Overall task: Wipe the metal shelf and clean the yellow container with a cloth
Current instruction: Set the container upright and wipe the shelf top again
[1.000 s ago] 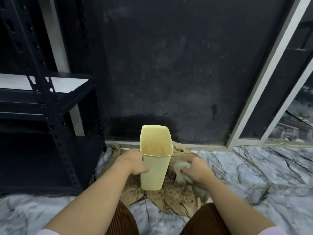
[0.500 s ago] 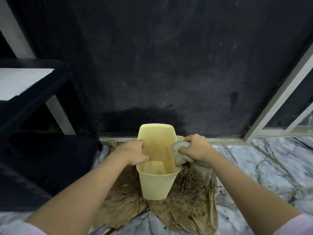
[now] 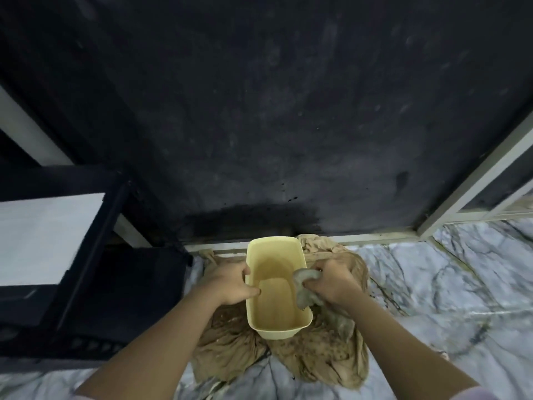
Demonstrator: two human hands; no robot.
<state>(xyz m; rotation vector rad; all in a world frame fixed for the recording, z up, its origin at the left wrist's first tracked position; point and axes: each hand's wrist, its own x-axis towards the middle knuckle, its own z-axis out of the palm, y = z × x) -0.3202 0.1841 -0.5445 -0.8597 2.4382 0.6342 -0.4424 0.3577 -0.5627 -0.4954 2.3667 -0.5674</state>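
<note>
With the container (image 3: 275,287) standing on a brown rag (image 3: 326,356) on the floor, the left hand (image 3: 229,285) pinches its rim while the right hand (image 3: 331,285), fingers curled around the cloth (image 3: 305,287), seems poised to wipe inside next.

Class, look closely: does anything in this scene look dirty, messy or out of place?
Yes. The yellow container has brownish staining inside. The crumpled brown cloth beneath it is speckled with dark crumbs, and the dark wall shows a darker patch just above the floor.
</note>
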